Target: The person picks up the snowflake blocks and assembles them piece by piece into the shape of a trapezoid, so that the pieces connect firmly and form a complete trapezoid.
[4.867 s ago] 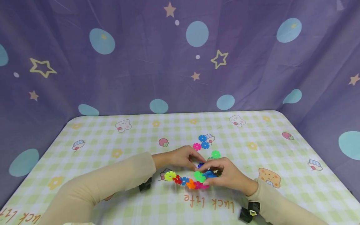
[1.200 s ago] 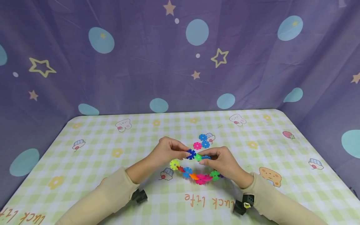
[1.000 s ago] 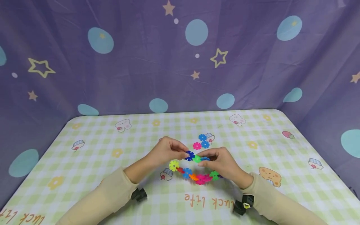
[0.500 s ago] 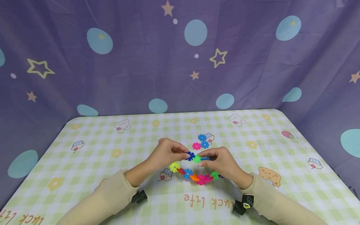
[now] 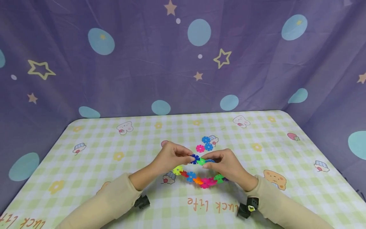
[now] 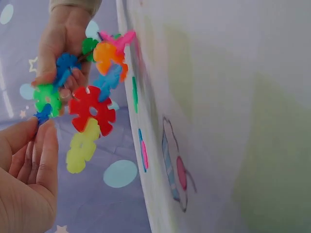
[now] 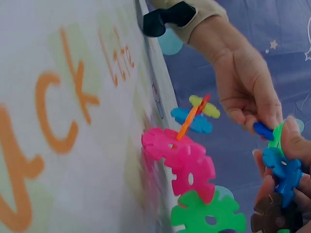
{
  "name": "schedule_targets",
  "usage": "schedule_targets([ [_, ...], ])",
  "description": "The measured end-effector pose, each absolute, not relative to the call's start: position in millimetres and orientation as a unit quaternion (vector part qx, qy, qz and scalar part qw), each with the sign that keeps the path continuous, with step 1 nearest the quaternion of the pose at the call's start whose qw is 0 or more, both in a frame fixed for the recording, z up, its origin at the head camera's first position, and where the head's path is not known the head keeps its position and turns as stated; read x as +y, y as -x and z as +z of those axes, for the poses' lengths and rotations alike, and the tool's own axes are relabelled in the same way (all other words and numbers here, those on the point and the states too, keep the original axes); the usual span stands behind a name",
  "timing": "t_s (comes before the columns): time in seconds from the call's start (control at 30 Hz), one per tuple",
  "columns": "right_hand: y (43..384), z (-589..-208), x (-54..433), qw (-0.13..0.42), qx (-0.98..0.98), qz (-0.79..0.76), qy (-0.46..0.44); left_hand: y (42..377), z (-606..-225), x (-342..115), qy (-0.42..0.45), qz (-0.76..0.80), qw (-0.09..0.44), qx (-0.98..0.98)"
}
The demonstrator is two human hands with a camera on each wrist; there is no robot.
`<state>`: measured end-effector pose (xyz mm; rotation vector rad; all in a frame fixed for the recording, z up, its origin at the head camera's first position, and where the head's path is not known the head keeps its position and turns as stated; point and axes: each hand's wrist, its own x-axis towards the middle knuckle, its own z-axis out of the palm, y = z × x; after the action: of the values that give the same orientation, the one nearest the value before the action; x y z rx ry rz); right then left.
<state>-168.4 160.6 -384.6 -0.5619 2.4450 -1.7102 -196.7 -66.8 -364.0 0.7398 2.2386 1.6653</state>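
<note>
A curved chain of slotted plastic snowflake discs hangs between the hands. My left hand (image 5: 169, 157) pinches a dark blue snowflake disc (image 5: 195, 159) between thumb and fingers. This disc meets the edge of a bright green disc (image 6: 47, 99), which my right hand (image 5: 227, 163) pinches at the chain's upper end. Blue discs (image 7: 282, 167) and a brown disc (image 7: 273, 213) follow beside the right palm. The chain's lower run goes from a green disc (image 7: 208, 213) through pink (image 7: 193, 172), orange (image 6: 108, 56), blue and red (image 6: 92, 110) to a yellow end disc (image 5: 178, 170).
Beyond the hands, two loose blue discs (image 5: 206, 140) and a pink disc (image 5: 200, 148) lie on the checked tablecloth (image 5: 137, 178). A loose green disc (image 6: 135, 94) shows on the table in the left wrist view. A purple curtain (image 5: 128, 79) stands behind the table.
Since the oldest frame both hands have moved away from the body, the left hand now pinching the dark blue disc in plain sight. Over the last second they have barely shifted.
</note>
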Motion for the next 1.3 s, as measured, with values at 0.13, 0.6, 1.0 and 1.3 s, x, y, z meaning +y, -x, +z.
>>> schedule_targets([
  [0.13, 168.2, -383.5, 161.0, 0.053, 0.803, -0.563, 0.188, 195.6, -364.4, -65.6, -0.257, 0.578, 0.123, 0.765],
  [0.6, 170.8, -384.5, 162.2, 0.091, 0.783, -0.574, 0.222, 194.2, -359.1, -70.3, -0.225, 0.587, 0.178, 0.757],
  [1.0, 166.2, -387.0, 166.7, 0.165, 0.769, -0.570, 0.238, 190.7, -362.3, -75.4, -0.234, 0.566, 0.248, 0.751],
  [1.3, 161.7, -390.4, 171.9, 0.211, 0.726, -0.591, 0.280, 180.8, -362.9, -75.1, -0.227, 0.568, 0.278, 0.741],
])
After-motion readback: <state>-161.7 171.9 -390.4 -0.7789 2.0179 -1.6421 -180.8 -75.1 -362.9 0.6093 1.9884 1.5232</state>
